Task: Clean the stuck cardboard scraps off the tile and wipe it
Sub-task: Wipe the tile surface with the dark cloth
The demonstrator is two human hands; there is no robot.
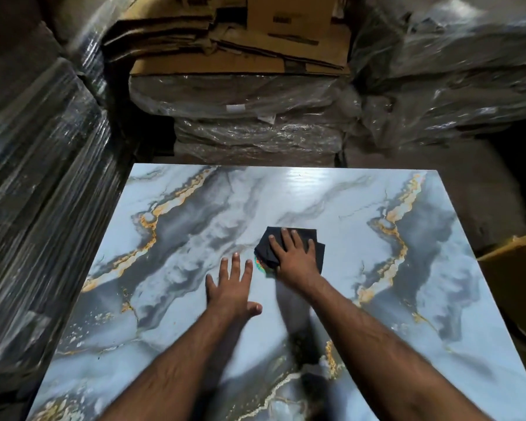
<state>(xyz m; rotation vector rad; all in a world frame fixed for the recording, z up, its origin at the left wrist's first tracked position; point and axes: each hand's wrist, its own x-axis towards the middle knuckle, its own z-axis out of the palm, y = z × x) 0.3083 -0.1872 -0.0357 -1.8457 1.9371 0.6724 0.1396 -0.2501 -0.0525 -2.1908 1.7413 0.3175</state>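
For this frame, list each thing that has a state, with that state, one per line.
tile: lying flat, glossy, no cardboard scraps visible on it
black cloth: folded, flat on the tile, pressed under the right hand
right hand: fingers straight, pressing the cloth
left hand: fingers spread, flat on the bare tile
flattened cardboard boxes: stacked on wrapped bundles

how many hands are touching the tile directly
1. The left hand lies flat with straight fingers on the bare marble-patterned tile. The right hand presses a dark cloth onto the tile, so the cloth lies between them.
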